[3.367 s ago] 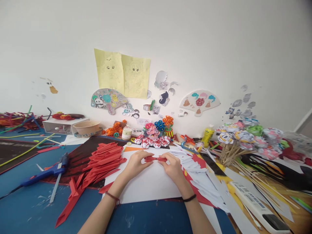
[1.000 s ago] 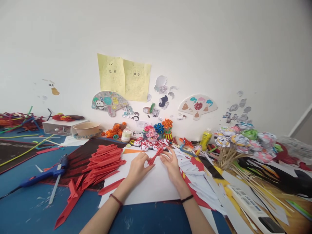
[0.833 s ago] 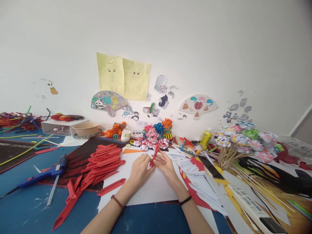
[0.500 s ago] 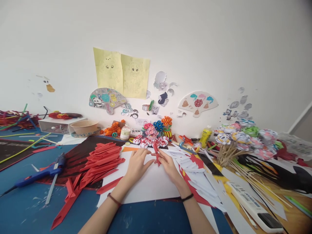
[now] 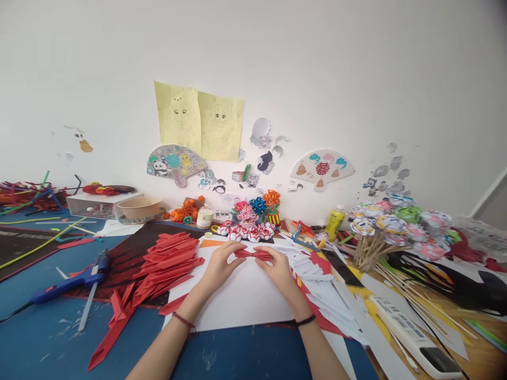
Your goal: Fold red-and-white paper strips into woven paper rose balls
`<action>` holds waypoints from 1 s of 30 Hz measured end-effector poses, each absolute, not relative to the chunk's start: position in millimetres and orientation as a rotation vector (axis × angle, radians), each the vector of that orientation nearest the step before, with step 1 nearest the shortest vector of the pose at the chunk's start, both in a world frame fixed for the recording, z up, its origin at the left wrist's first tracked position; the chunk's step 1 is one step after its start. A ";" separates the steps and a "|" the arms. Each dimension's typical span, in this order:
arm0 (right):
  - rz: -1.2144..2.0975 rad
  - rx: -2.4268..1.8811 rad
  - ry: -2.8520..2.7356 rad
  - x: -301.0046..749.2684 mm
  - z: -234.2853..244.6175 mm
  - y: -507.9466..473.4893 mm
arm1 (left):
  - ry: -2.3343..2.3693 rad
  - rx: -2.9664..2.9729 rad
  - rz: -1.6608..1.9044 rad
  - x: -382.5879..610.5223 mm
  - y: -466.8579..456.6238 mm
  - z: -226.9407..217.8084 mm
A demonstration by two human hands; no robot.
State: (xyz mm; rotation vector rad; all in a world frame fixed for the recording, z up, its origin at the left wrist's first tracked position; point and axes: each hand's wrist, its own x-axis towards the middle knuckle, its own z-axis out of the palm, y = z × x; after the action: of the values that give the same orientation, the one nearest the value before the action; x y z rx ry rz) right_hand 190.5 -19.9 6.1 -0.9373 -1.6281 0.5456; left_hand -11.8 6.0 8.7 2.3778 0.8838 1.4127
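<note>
Between my hands is a folded red paper piece [image 5: 253,254], held level above a white sheet [image 5: 245,301]. My left hand [image 5: 222,264] pinches its left end between thumb and fingers. At its right end my right hand [image 5: 276,268] grips it the same way. The piece is narrow at its middle and wider toward both ends. Left of my left hand lies a heap of folded red paper strips [image 5: 168,264]. A spread of folded white paper pieces [image 5: 317,282] lies to the right of my right hand. Just beyond my fingers sit red-and-white paper flowers [image 5: 245,232].
A blue glue gun [image 5: 71,282] rests on the left. Farther back are a tan bowl [image 5: 139,208], a white jar [image 5: 204,217] and a yellow bottle [image 5: 335,222]. On the right stand paper flowers on sticks [image 5: 380,221], near a white power strip [image 5: 415,338].
The red paper piece has turned from upright to level. My left hand, open and apart from it before, now grips its left end. The right hand has shifted its hold to the right end.
</note>
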 end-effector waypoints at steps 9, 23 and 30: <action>0.285 -0.971 -1.745 188.3 6.5 -22.1 | 0.853 2.379 1.450 -10.3 3.0 10.0; 0.176 -0.913 -1.836 186.3 4.0 -25.7 | 0.698 2.369 1.390 -10.9 0.6 15.1; 0.202 -0.910 -1.901 184.2 2.1 -27.8 | 0.710 2.358 1.389 -14.7 4.4 15.1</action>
State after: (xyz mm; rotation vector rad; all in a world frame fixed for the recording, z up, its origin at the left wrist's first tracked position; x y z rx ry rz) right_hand 184.2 -27.8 2.1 -0.9100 -1.9010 0.2024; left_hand -14.7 4.4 15.1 2.3576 0.7104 1.3885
